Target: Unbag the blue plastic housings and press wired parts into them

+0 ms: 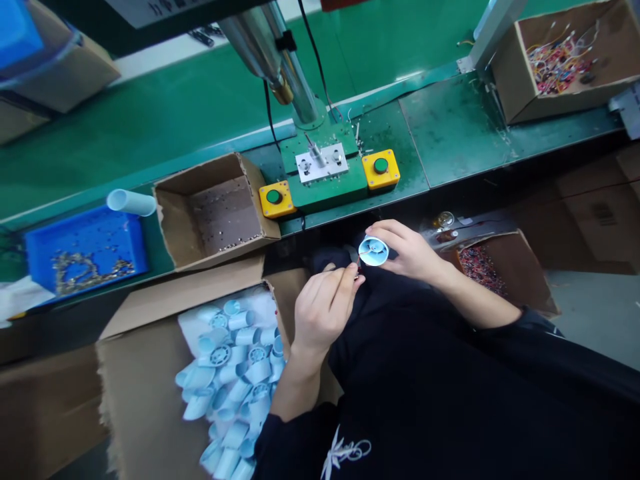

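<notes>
My right hand [407,250] is closed around a light blue plastic tube-shaped part [373,251], its round end with inner ribs turned toward me. Just left of it, my left hand [324,307] pinches a thin reddish wire [361,256] that runs to the part's end. The far end of that wire is hidden by my fingers. Both hands are held above my lap, in front of the bench edge. Beside my left arm, an open carton [145,373] contains many similar light blue parts [235,393].
A press base [330,193] with a metal fixture [323,163] stands on the bench between two yellow button boxes [277,199]. Left of it are a cardboard box [173,213] with small metal bits and a blue tray [40,247]. Boxes of wires stand at right [507,70] and lower right [530,273].
</notes>
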`<state>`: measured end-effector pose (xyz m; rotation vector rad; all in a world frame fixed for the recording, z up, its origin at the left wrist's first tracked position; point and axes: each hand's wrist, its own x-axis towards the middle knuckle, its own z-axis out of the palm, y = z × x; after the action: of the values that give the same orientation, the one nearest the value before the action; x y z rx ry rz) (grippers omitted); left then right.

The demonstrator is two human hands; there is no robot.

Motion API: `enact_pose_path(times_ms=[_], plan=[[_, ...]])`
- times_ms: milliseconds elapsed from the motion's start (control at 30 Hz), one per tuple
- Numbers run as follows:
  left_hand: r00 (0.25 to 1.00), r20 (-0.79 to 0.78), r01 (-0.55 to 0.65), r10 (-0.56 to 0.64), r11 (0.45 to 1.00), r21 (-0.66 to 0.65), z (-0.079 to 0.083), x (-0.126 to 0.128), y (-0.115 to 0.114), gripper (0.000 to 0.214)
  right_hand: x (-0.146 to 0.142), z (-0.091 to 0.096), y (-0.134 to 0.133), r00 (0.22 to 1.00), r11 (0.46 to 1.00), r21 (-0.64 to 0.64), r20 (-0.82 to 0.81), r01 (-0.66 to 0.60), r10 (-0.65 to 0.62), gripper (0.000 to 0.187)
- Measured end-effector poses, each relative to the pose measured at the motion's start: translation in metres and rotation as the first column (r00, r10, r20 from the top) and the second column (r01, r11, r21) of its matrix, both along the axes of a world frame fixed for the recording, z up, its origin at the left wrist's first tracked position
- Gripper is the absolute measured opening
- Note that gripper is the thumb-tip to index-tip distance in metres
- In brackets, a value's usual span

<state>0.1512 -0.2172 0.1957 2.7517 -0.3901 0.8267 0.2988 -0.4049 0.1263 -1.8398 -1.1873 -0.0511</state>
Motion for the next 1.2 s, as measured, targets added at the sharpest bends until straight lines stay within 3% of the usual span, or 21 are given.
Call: enact_pose_path(times_ms=[300, 533, 700, 800, 1000, 1200], plan=[[0.992, -0.092, 0.086, -0.085, 0.996, 0.012, -0.001, 0.004, -0.001, 0.029, 0.000, 0.000, 0.002, 0.997, 1.000, 0.002, 0.077, -0.002, 0.002, 0.041], [0.945, -0.220, 0.181, -0.242, 0.948, -0.263, -0.006, 0.006, -0.006, 0.021, 0.001, -0.003, 0.001, 0.997, 0.999, 0.029, 0.075, -0.020, 0.018, 0.042], [0.892, -0.275, 0.192, -0.359, 0.851, -0.489, -0.009, 0.011, -0.009, 0.021, 0.001, -0.006, 0.000, 0.997, 0.998, 0.040, 0.060, -0.043, 0.041, 0.044], [0.908, -0.291, 0.096, -0.302, 0.826, -0.556, -0.010, 0.010, -0.011, 0.019, 0.002, -0.005, -0.001, 0.998, 0.998, 0.033, 0.047, -0.048, 0.046, 0.047], [0.946, -0.309, -0.091, -0.095, 0.838, -0.538, -0.004, 0.001, -0.013, 0.012, 0.001, -0.004, -0.003, 0.997, 0.998, 0.052, 0.077, -0.023, 0.019, 0.048], [0.955, -0.296, -0.158, -0.002, 0.842, -0.516, -0.006, 0.001, -0.014, 0.017, -0.001, -0.002, -0.001, 0.999, 0.999, 0.031, 0.040, -0.031, 0.030, 0.047]])
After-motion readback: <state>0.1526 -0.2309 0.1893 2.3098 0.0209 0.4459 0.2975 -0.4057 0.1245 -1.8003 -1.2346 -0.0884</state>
